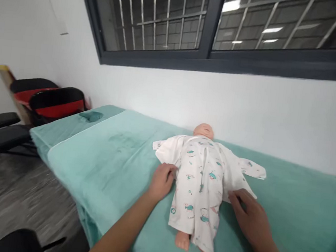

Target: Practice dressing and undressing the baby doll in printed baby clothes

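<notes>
A baby doll (204,130) lies on its back, its head by the wall and its bare feet toward me. It wears a white printed romper (199,182) with green and pink figures. Beneath the romper, or around its sides, spreads a plain white baby jacket (234,170), its right-hand panel flared outward. My left hand (162,181) is closed at the jacket's left edge, fingertips pressed against the cloth beside the doll's waist. On the other side, my right hand (248,213) pinches the jacket's lower right edge between thumb and fingers.
The doll rests on a bed with a green cover (117,148) against a white wall (165,97). A dark-framed window (210,21) with bars is above. Black and red chairs (58,105) stand beyond the left end, and a dark chair part (18,242) shows at lower left.
</notes>
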A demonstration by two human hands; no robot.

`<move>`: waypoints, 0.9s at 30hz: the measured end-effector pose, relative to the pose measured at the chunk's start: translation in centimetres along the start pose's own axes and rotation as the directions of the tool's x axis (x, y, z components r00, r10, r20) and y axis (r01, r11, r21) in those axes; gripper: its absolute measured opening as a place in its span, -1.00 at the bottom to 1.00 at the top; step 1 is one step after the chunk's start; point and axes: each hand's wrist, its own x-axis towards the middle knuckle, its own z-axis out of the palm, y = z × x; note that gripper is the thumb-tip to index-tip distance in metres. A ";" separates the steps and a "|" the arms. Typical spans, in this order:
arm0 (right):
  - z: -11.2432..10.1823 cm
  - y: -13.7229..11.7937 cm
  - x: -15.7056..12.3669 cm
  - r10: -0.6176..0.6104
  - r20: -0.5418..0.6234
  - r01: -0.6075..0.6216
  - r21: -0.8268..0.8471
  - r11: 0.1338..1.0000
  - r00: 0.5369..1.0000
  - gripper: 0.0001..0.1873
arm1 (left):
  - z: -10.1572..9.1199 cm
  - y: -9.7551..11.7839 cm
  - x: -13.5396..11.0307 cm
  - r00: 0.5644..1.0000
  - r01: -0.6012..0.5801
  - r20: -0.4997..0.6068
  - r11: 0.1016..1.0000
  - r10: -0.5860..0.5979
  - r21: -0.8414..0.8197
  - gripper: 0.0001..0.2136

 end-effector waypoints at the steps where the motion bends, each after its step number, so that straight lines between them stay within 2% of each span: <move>1: -0.2 0.5 0.3 0.077 -0.113 -0.077 0.004 0.997 0.991 -0.69 | 0.1 -0.4 0.3 0.998 0.040 -0.043 0.999 -0.041 -0.005 -0.81; 3: -0.6 2.2 1.0 0.193 -0.345 -0.216 -0.028 0.976 0.919 -0.62 | 0.3 -1.1 1.1 0.986 0.109 -0.129 0.993 -0.104 0.032 -0.83; 4: -0.7 3.1 1.5 0.239 -0.402 -0.281 -0.049 0.959 0.884 -0.55 | 0.5 -1.4 1.6 0.979 0.126 -0.168 0.990 -0.114 0.064 -0.83; 5: -0.8 4.1 2.0 0.287 -0.402 -0.340 -0.067 0.938 0.869 -0.48 | 0.6 -1.6 2.0 0.973 0.133 -0.204 0.986 -0.111 0.098 -0.83; 6: -0.9 4.9 2.5 0.340 -0.353 -0.392 -0.085 0.916 0.871 -0.43 | 0.7 -1.8 2.4 0.965 0.137 -0.240 0.982 -0.103 0.130 -0.81; 8: -0.9 5.9 3.7 0.450 -0.180 -0.473 -0.114 0.874 0.875 -0.40 | 1.0 -2.1 3.1 0.948 0.156 -0.304 0.971 -0.096 0.180 -0.79; 11: -1.0 5.8 5.7 0.517 0.009 -0.513 -0.110 0.851 0.856 -0.52 | 1.1 -2.3 3.6 0.929 0.206 -0.351 0.955 -0.121 0.216 -0.77; 12: -1.1 5.4 6.4 0.509 0.052 -0.507 -0.057 0.860 0.859 -0.59 | 1.1 -2.3 3.6 0.925 0.218 -0.355 0.952 -0.131 0.217 -0.77; 14: -1.2 4.2 7.8 0.470 0.108 -0.482 0.165 0.860 0.876 -0.67 | 1.0 -2.3 3.6 0.922 0.234 -0.358 0.950 -0.148 0.209 -0.76; 16: -1.3 2.2 8.9 0.462 0.069 -0.441 0.453 0.775 0.884 -0.67 | 1.0 -2.2 3.4 0.919 0.243 -0.361 0.949 -0.158 0.201 -0.76; 18: -1.7 -0.4 9.5 0.470 -0.016 -0.349 0.648 0.677 0.882 -0.65 | 1.1 -2.2 3.4 0.918 0.247 -0.362 0.948 -0.161 0.203 -0.76; 19: -2.1 -1.9 9.7 0.427 -0.027 -0.296 0.680 0.671 0.904 -0.66 | 1.1 -2.1 3.4 0.918 0.250 -0.363 0.946 -0.163 0.206 -0.76; 20: -2.6 -3.3 9.8 0.340 0.005 -0.257 0.667 0.700 0.940 -0.69 | 1.2 -2.1 3.4 0.917 0.254 -0.363 0.944 -0.166 0.209 -0.75; 21: -3.3 -4.7 9.9 0.209 0.112 -0.234 0.611 0.756 0.971 -0.74 | 1.2 -2.1 3.4 0.916 0.258 -0.362 0.943 -0.170 0.211 -0.75; 22: -4.0 -5.9 10.1 0.063 0.282 -0.213 0.543 0.812 0.957 -0.78 | 1.3 -2.2 3.4 0.916 0.264 -0.362 0.941 -0.175 0.213 -0.75; 23: -4.8 -6.9 10.3 -0.062 0.463 -0.194 0.486 0.852 0.884 -0.80 | 1.3 -2.2 3.5 0.915 0.268 -0.360 0.939 -0.179 0.214 -0.75; 24: -5.5 -7.6 10.6 -0.145 0.592 -0.180 0.454 0.873 0.793 -0.81 | 1.4 -2.2 3.5 0.915 0.272 -0.359 0.938 -0.184 0.213 -0.75; 25: -6.0 -8.1 11.1 -0.192 0.653 -0.178 0.456 0.872 0.732 -0.81 | 1.4 -2.2 3.4 0.914 0.276 -0.360 0.937 -0.187 0.213 -0.75; 26: -6.2 -8.3 11.6 -0.209 0.646 -0.185 0.487 0.854 0.734 -0.80 | 1.4 -2.1 3.4 0.913 0.280 -0.361 0.936 -0.190 0.216 -0.75; 27: -6.1 -8.4 12.2 -0.193 0.577 -0.189 0.535 0.823 0.793 -0.77 | 1.4 -2.1 3.4 0.912 0.284 -0.364 0.933 -0.191 0.221 -0.76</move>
